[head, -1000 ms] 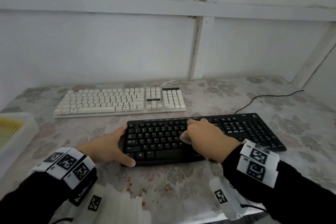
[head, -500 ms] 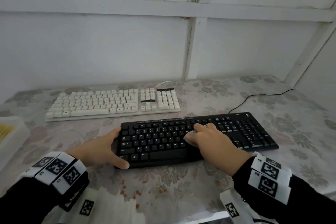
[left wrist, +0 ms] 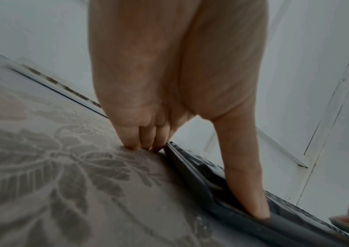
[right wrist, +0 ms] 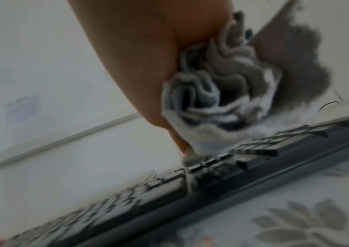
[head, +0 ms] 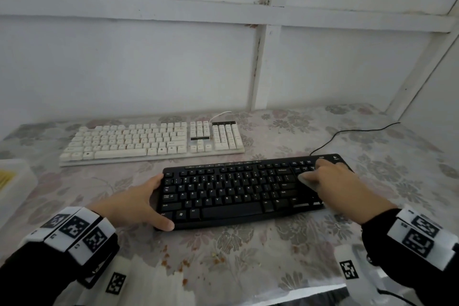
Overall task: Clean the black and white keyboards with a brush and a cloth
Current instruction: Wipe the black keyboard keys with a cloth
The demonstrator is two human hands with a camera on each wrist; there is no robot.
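Note:
The black keyboard (head: 236, 189) lies across the near middle of the flowered tablecloth. Behind it to the left lies the white keyboard (head: 149, 141), with no hand on it. My left hand (head: 156, 202) clasps the black keyboard's left end. Its thumb (left wrist: 243, 183) lies on the front edge, and its curled fingers (left wrist: 139, 138) touch the cloth at the back corner. My right hand (head: 323, 174) grips a bunched grey-white cloth (head: 306, 179) and presses it onto the keys at the right. That cloth (right wrist: 222, 100) is crumpled under the palm, above the black keyboard (right wrist: 190, 192). No brush is in view.
A translucent plastic box (head: 15, 181) with something yellow inside stands at the left table edge. A black cable (head: 347, 134) runs from the black keyboard to the back right. Brown crumbs or stains (head: 183, 263) mark the tablecloth near the front edge. A white wall stands close behind.
My right hand has slid the cloth to the right across the black keyboard, from the middle keys to the right-hand block. My left hand has kept its hold on the left end.

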